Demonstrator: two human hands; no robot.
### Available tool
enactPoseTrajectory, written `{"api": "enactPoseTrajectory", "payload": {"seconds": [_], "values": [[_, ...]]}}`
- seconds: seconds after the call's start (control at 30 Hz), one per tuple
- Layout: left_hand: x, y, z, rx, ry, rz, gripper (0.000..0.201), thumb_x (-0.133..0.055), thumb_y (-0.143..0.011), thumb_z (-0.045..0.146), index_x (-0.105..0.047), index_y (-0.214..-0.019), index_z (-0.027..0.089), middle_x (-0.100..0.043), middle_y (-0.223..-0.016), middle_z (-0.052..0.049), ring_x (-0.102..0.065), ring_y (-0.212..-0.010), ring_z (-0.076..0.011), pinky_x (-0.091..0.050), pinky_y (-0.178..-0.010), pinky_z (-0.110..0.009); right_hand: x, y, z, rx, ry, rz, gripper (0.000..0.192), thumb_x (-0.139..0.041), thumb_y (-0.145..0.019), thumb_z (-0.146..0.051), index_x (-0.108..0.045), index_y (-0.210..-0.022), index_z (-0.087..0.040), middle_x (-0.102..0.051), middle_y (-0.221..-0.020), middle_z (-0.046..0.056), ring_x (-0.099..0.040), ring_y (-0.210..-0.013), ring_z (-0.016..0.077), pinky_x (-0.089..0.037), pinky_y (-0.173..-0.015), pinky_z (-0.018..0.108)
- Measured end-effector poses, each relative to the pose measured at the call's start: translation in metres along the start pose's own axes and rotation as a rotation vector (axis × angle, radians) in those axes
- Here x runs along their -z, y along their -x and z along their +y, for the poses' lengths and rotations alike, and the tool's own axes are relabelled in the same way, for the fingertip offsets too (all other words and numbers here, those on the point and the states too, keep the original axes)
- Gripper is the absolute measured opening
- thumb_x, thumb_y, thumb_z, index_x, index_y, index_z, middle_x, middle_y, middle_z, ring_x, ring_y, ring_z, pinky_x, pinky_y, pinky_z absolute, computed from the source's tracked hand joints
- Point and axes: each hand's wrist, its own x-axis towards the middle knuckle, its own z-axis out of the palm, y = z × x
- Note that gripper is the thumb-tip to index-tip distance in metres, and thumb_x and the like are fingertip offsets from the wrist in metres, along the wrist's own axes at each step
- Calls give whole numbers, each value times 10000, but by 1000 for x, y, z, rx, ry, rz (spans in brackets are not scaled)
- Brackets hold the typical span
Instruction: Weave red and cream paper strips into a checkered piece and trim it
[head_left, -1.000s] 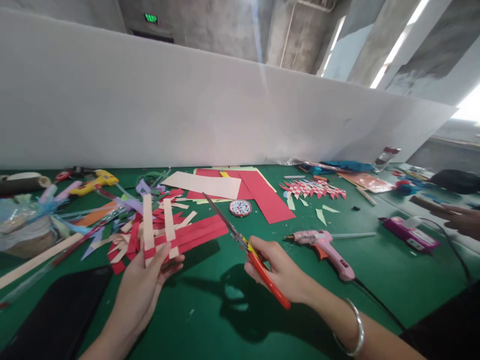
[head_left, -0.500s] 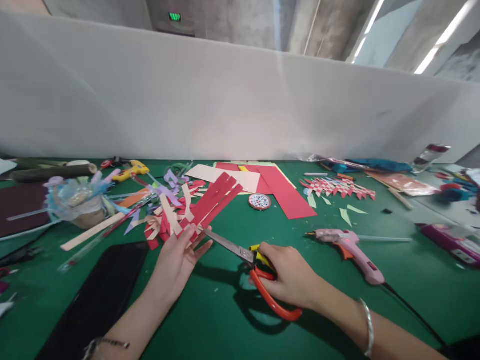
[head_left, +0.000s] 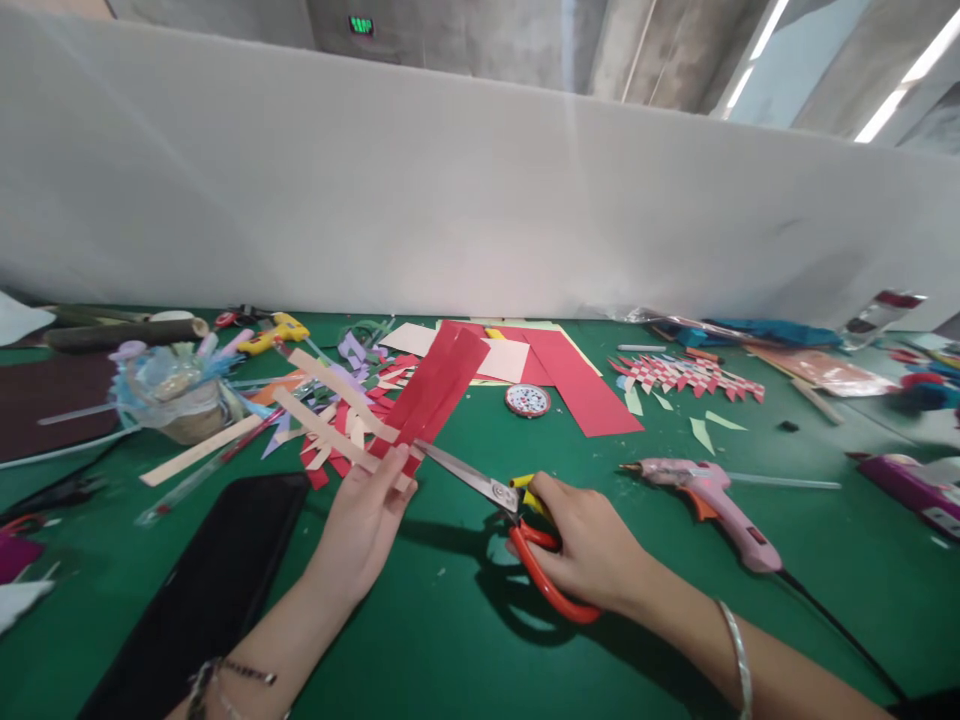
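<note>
My left hand (head_left: 365, 520) holds up a woven piece of red and cream paper strips (head_left: 405, 410), its red strips pointing up and to the right. My right hand (head_left: 589, 545) grips scissors (head_left: 491, 492) with orange and yellow handles. The blade tips touch the lower edge of the woven piece, just beside my left fingers. Both hands hover over the green table (head_left: 450, 640).
Paper scraps (head_left: 330, 400) lie at the left. Red and cream sheets (head_left: 555, 375), a small round tin (head_left: 527, 400), a woven strip piece (head_left: 686, 375) and a pink glue gun (head_left: 712, 495) lie beyond. A black sheet (head_left: 202, 590) lies near left, a yellow glue gun (head_left: 274, 332) behind.
My right hand swung the scissors down and left until the blades met the woven piece. My left hand turned the piece so its red strips point up and right.
</note>
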Motion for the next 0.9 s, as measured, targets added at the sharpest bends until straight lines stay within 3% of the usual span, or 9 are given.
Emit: {"api": "enactPoseTrajectory", "payload": {"seconds": [0.33, 0.57, 0.9], "values": [[0, -1, -1, -38, 8, -94, 263, -833, -507, 258, -592, -514, 153, -594, -584, 27, -558, -642, -97, -484, -578, -167, 3, 0, -1, -7, 2, -9, 288, -513, -797, -485, -456, -816, -203, -583, -730, 17, -544, -602, 166, -262, -537, 244], [-2, 0, -3, -10, -9, -56, 248, -832, -502, 240, -613, -589, 163, -574, -569, 49, -550, -599, -87, -470, -545, -161, 3, -1, 1, 12, 13, -26, 276, -485, -816, -472, -435, -776, -204, -573, -726, 13, -510, -574, 140, -252, -524, 241], [5, 0, -10, 90, 77, -181, 259, -842, -552, 232, -678, -743, 168, -664, -722, 22, -600, -646, -108, -527, -569, -192, 4, -2, 3, 28, -52, -81, 307, -512, -808, -481, -401, -725, -208, -538, -683, -4, -445, -547, 116, -228, -515, 221]]}}
